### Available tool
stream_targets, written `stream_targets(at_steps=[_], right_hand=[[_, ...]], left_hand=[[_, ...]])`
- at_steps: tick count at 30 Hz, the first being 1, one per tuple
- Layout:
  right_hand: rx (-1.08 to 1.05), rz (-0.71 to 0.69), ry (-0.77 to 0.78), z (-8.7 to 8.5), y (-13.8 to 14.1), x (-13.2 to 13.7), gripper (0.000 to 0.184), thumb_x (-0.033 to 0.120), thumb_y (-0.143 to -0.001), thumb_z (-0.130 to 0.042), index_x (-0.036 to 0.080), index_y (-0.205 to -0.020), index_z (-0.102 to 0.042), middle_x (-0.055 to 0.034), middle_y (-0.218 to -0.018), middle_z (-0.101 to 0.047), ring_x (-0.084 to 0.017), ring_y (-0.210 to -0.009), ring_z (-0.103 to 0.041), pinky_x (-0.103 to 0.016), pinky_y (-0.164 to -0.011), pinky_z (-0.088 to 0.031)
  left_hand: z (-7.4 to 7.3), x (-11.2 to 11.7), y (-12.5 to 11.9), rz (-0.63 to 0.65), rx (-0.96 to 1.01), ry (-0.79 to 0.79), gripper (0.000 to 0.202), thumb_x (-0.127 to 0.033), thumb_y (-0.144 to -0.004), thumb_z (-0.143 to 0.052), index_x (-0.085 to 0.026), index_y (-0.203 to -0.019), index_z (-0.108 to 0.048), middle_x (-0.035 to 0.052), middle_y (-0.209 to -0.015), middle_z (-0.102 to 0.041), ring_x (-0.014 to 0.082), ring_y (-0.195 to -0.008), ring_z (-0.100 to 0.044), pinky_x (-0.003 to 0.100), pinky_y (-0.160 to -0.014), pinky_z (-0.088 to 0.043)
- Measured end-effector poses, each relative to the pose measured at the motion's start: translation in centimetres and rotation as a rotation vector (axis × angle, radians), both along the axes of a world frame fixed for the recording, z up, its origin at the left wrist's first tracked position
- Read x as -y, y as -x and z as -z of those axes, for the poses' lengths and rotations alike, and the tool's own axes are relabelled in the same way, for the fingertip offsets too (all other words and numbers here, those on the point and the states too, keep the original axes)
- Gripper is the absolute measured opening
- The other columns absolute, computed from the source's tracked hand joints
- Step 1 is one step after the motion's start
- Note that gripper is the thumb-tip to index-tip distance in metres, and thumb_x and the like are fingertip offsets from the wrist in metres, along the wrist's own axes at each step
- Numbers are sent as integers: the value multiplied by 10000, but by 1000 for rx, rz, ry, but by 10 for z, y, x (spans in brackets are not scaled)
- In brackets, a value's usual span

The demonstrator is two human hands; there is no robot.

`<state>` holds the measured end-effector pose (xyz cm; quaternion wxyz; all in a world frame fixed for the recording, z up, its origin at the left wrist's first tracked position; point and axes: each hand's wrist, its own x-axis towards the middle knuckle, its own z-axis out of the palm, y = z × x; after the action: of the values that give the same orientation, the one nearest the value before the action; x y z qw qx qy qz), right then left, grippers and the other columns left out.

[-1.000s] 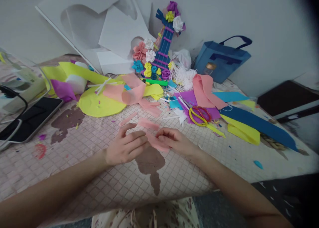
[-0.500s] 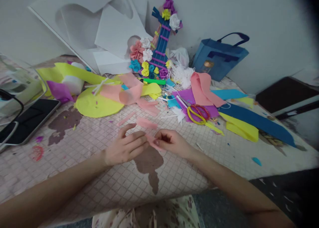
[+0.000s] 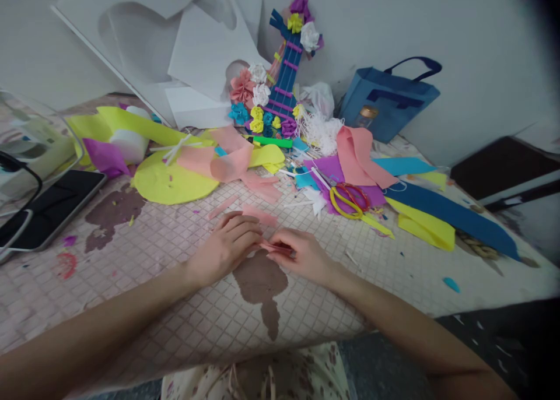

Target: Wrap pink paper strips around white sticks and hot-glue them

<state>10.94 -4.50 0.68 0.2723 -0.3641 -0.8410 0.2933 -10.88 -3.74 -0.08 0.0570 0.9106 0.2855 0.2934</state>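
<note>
A small strip of pink crepe paper (image 3: 275,248) is stretched between my two hands, just above the tabletop. My left hand (image 3: 228,245) closes its fingers on the left end of the strip. The right end is pinched between the thumb and fingers of my right hand (image 3: 301,254). Right behind the hands lies another pink paper piece (image 3: 260,214), with a narrow pink strip (image 3: 222,207) to its left. Part of the held strip is hidden by my fingers.
A flower-covered paper guitar (image 3: 284,79) leans at the back wall beside a blue bag (image 3: 387,105). Yellow-handled scissors (image 3: 346,203) lie on purple paper (image 3: 326,172). A yellow paper circle (image 3: 175,184) and a phone (image 3: 55,207) are on the left.
The pink strip now looks narrower and folded between my fingers. My left index finger, raised before, has come down, and my right hand has turned slightly over the strip.
</note>
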Motion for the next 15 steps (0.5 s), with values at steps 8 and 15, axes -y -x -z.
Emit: stream_targets(at_steps=[8, 15], right_hand=[[-42, 81, 33, 3, 1, -2, 84, 190, -852, -540, 189, -880, -620, -2, -784, -648, -102, -644, -553, -206, -601, -409], [-54, 111, 104, 1, 2, -2, 95, 169, -832, -554, 189, -881, -633, 25, -679, -620, -88, -574, -530, -192, -557, -397]], left_hand=[[5, 4, -5, -155, 409, 603, 157, -184, -857, -549, -184, -1013, -535, 34, -905, -624, 149, -826, -608, 277, -737, -488], [1, 1, -6, -180, 633, 923, 238, -248, -797, -615, -132, -997, -560, 28, -800, -593, 145, -750, -603, 282, -689, -492]])
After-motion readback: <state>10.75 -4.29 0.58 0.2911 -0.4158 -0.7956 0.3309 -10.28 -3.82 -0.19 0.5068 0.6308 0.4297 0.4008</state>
